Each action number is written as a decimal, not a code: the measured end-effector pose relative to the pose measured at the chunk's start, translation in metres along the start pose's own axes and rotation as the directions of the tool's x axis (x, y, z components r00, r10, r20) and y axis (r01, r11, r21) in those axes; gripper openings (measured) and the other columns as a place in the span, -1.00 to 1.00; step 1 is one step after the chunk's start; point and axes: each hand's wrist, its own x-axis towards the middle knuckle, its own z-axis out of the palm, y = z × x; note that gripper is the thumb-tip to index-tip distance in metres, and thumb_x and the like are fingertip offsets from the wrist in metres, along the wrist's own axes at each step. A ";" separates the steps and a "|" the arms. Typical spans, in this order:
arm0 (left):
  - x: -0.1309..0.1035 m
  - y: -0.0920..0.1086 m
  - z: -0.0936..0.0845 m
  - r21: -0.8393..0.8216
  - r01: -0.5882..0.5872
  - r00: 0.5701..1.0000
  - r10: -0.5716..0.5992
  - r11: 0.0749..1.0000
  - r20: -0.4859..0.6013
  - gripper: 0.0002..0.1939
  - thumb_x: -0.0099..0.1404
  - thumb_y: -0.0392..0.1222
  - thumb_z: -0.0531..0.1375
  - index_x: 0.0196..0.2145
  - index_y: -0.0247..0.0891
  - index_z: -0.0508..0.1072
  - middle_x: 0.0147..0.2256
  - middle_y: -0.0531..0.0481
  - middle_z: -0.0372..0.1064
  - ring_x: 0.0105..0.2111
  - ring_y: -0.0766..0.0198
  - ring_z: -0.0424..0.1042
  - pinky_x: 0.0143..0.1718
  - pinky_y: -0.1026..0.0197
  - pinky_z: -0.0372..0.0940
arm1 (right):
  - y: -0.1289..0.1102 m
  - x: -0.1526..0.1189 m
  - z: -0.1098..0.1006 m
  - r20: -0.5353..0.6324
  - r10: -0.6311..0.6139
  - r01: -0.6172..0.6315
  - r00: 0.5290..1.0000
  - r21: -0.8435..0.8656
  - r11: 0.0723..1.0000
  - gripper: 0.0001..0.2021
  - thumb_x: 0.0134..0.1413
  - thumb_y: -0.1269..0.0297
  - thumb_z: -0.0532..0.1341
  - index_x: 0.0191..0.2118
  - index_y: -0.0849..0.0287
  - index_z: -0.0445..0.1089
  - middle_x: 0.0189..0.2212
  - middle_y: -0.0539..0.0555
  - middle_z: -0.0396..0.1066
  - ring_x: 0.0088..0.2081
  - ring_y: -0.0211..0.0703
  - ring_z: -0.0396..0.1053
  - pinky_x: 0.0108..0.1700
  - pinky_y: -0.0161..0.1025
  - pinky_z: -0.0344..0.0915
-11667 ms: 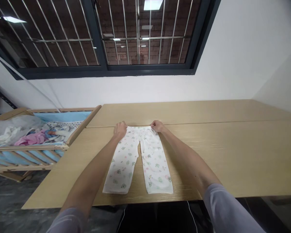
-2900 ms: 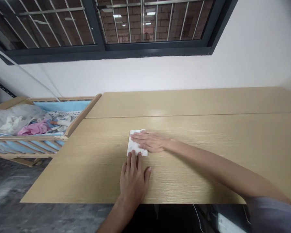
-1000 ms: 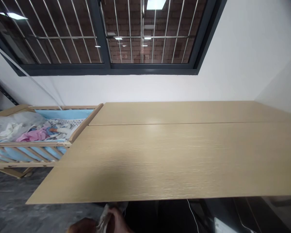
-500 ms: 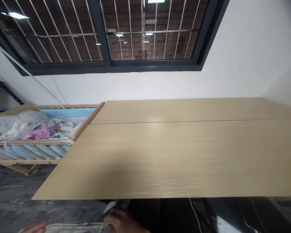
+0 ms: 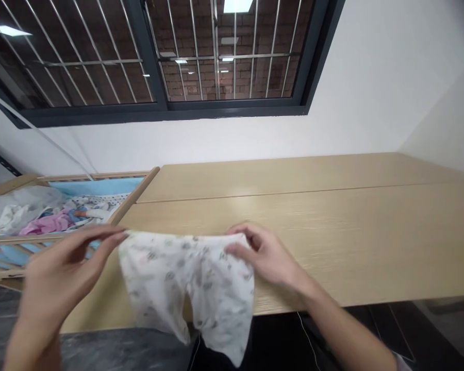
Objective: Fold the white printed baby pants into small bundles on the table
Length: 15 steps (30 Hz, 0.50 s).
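Small white patterned pants [image 5: 224,288] hang by their waistband between my two hands, above the front edge of the wooden table [image 5: 332,232]. The left corner of the waistband is pinched between the thumb and fingers of my left hand [image 5: 62,273]. At the right corner, my right hand [image 5: 265,252] grips the band with its fingers and thumb closed. Both legs of the pants hang down, their lower ends past the table's front edge.
A wooden crib [image 5: 133,198] with blue lining stands left of the table, holding pink cloth [image 5: 50,222] and other fabrics. Behind are a white wall [image 5: 224,141] and a barred window [image 5: 232,109]. A thin white cable [image 5: 308,337] hangs below the table edge.
Both hands have risen from below the table's front edge, bringing the pants up into full view, stretched at the waistband. The camera view has shifted slightly.
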 end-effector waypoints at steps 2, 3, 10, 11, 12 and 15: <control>0.027 0.023 0.032 -0.101 -0.050 0.993 0.060 0.994 0.097 -0.76 0.24 0.10 0.27 -0.29 -0.08 0.57 -0.30 0.17 0.58 -0.30 0.23 0.51 -0.16 0.15 0.40 | 0.002 0.023 -0.029 0.016 -0.017 0.018 1.000 -0.017 1.000 -0.67 0.22 0.08 0.25 -0.01 0.16 0.47 -0.30 0.07 0.48 -0.35 -0.19 0.38 -0.34 -0.23 0.34; 0.038 0.029 0.050 -0.133 -0.051 0.983 0.074 0.990 0.167 -0.77 0.26 0.06 0.25 -0.26 -0.12 0.57 -0.28 0.14 0.58 -0.27 0.23 0.52 -0.13 0.15 0.39 | 0.006 0.035 -0.041 0.032 -0.027 0.028 0.999 -0.031 0.999 -0.67 0.25 0.10 0.22 0.01 0.17 0.46 -0.31 0.07 0.48 -0.36 -0.19 0.38 -0.33 -0.23 0.34; 0.081 0.022 0.186 -0.118 -0.006 0.876 0.062 0.993 0.479 -0.81 0.36 -0.18 0.09 -0.26 -0.21 0.51 -0.24 -0.04 0.56 -0.21 0.17 0.49 -0.13 0.19 0.31 | 0.080 0.126 -0.085 -0.092 0.107 -0.125 0.990 -0.220 0.967 -0.76 0.19 0.31 0.21 -0.05 0.22 0.46 -0.38 0.04 0.47 -0.39 -0.21 0.37 -0.34 -0.29 0.31; 0.083 0.021 0.203 -0.099 0.002 0.863 0.048 0.995 0.504 -0.81 0.36 -0.21 0.08 -0.26 -0.22 0.50 -0.23 -0.05 0.55 -0.20 0.17 0.49 -0.12 0.18 0.31 | 0.093 0.139 -0.086 -0.118 0.139 -0.164 0.983 -0.231 0.959 -0.78 0.18 0.33 0.20 -0.08 0.23 0.46 -0.38 0.05 0.47 -0.39 -0.22 0.38 -0.36 -0.31 0.30; 0.083 0.020 0.218 -0.077 0.010 0.852 0.032 0.997 0.523 -0.80 0.37 -0.24 0.07 -0.25 -0.23 0.50 -0.23 -0.07 0.54 -0.18 0.16 0.48 -0.11 0.17 0.31 | 0.105 0.151 -0.085 -0.143 0.165 -0.196 0.976 -0.240 0.951 -0.81 0.18 0.35 0.19 -0.11 0.24 0.45 -0.36 0.06 0.49 -0.38 -0.22 0.39 -0.36 -0.33 0.31; 0.083 0.023 0.250 -0.008 0.034 0.818 -0.024 0.999 0.575 -0.81 0.43 -0.20 0.10 -0.19 -0.29 0.49 -0.17 -0.11 0.50 -0.13 0.14 0.46 -0.07 0.08 0.34 | 0.134 0.180 -0.081 -0.233 0.197 -0.263 0.952 -0.293 0.919 -0.86 0.14 0.39 0.19 -0.20 0.22 0.46 -0.33 0.07 0.51 -0.33 -0.20 0.43 -0.33 -0.35 0.31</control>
